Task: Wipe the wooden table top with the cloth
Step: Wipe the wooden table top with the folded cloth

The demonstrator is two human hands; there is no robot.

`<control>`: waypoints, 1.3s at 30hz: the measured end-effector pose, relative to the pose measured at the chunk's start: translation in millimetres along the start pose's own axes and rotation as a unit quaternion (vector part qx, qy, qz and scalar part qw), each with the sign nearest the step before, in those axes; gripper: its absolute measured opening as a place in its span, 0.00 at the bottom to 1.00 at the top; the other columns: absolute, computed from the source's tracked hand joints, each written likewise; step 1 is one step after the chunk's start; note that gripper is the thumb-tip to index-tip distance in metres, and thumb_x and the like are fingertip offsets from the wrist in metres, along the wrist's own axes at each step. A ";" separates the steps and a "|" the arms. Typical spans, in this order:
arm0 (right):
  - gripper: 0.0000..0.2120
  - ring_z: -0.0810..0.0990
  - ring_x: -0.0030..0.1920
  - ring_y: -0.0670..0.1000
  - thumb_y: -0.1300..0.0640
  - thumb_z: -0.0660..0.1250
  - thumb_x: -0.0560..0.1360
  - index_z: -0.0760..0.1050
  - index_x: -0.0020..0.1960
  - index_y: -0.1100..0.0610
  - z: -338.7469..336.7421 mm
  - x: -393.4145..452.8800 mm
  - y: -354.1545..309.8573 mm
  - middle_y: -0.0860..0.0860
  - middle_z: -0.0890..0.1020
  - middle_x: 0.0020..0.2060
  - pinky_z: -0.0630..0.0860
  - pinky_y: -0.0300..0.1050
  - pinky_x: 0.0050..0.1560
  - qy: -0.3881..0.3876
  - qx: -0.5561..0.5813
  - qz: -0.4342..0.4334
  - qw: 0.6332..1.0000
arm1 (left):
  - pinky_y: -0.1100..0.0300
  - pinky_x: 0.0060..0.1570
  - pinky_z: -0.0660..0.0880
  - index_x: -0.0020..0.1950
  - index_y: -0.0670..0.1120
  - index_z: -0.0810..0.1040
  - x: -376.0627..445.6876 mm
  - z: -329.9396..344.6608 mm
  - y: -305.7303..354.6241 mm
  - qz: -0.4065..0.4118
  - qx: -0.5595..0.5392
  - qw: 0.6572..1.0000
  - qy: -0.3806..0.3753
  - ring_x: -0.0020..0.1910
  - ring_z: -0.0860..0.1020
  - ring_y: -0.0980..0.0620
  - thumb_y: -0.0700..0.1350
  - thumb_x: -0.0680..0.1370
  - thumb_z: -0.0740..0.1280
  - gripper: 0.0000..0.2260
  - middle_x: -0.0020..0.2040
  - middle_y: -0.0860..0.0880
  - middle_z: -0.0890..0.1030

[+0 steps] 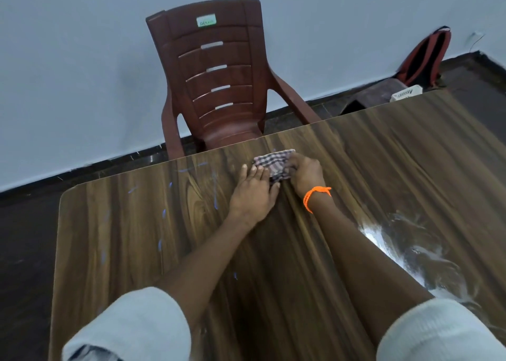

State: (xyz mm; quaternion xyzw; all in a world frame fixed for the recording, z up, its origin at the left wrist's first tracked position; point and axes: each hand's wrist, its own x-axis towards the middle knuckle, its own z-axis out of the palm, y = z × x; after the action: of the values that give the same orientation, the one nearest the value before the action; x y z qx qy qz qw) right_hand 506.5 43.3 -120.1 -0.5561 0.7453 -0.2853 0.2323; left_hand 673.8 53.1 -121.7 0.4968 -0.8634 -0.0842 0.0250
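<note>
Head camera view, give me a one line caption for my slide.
Both hands, left and right, work a checked cloth on the wooden table top facing a brown plastic chair.

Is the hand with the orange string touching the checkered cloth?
Touching. The head view shows the right hand, the one with the orange thread at its wrist, with fingers curled over the checkered cloth on the wooden table.

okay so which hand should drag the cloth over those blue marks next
Probably the left hand: it lies flat on the checked cloth, and the blue marks are on its side. The right hand grips the cloth's far side.
</note>
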 end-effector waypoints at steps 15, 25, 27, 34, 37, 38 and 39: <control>0.07 0.81 0.38 0.57 0.65 0.66 0.67 0.77 0.43 0.55 -22.8 14.5 26.7 0.52 0.83 0.36 0.75 0.46 0.35 0.087 -0.074 -0.051 0.992 | 0.46 0.80 0.50 0.76 0.40 0.68 37.4 7.4 18.0 0.027 -0.047 0.998 0.025 0.79 0.63 0.44 0.57 0.85 0.53 0.27 0.76 0.39 0.71; 0.11 0.82 0.46 0.50 0.63 0.68 0.70 0.77 0.50 0.52 20.2 32.7 -5.4 0.47 0.85 0.43 0.78 0.45 0.47 -0.033 -0.045 -0.098 0.994 | 0.47 0.81 0.51 0.75 0.39 0.69 -1.7 4.4 -30.4 -0.039 -0.063 0.996 0.055 0.78 0.64 0.44 0.57 0.86 0.51 0.27 0.74 0.39 0.73; 0.15 0.82 0.48 0.43 0.63 0.69 0.71 0.76 0.54 0.49 15.5 15.1 7.8 0.44 0.84 0.46 0.77 0.40 0.49 -0.033 -0.030 -0.120 0.992 | 0.46 0.81 0.53 0.76 0.39 0.70 -19.5 6.8 -24.0 -0.021 -0.070 0.996 0.055 0.78 0.65 0.44 0.58 0.86 0.51 0.28 0.74 0.39 0.73; 0.09 0.82 0.40 0.49 0.63 0.68 0.68 0.78 0.45 0.53 7.6 45.3 10.1 0.48 0.83 0.38 0.79 0.46 0.43 0.054 -0.025 -0.060 0.996 | 0.45 0.80 0.49 0.78 0.39 0.64 37.5 -1.2 -12.6 -0.006 -0.042 0.999 0.014 0.80 0.61 0.44 0.59 0.85 0.53 0.30 0.77 0.39 0.69; 0.07 0.82 0.40 0.54 0.64 0.68 0.67 0.79 0.42 0.54 21.7 75.0 -12.1 0.51 0.84 0.36 0.79 0.50 0.43 0.042 -0.042 -0.033 0.998 | 0.45 0.80 0.51 0.76 0.41 0.67 59.6 -7.5 -38.1 -0.023 -0.051 0.998 0.027 0.77 0.65 0.44 0.58 0.85 0.54 0.27 0.75 0.41 0.72; 0.07 0.82 0.40 0.54 0.64 0.68 0.67 0.79 0.41 0.54 27.1 79.9 -20.8 0.52 0.84 0.37 0.79 0.49 0.44 0.031 -0.042 -0.028 0.998 | 0.45 0.80 0.51 0.76 0.41 0.68 60.9 -9.2 -47.8 -0.024 -0.048 0.998 0.029 0.76 0.66 0.44 0.57 0.85 0.54 0.26 0.74 0.41 0.73; 0.07 0.82 0.40 0.55 0.65 0.69 0.67 0.79 0.40 0.53 34.0 82.7 -29.2 0.52 0.83 0.37 0.79 0.48 0.43 0.020 -0.036 -0.025 0.999 | 0.45 0.80 0.52 0.75 0.41 0.68 58.1 -10.5 -58.1 -0.026 -0.042 0.998 0.030 0.75 0.67 0.45 0.57 0.85 0.54 0.26 0.73 0.42 0.74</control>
State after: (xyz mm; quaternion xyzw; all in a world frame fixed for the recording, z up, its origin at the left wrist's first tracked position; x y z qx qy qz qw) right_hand 526.7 -48.3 -127.3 -0.5768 0.7453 -0.2751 0.1900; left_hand 695.4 -26.9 -123.6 0.5203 -0.8445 -0.1064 0.0698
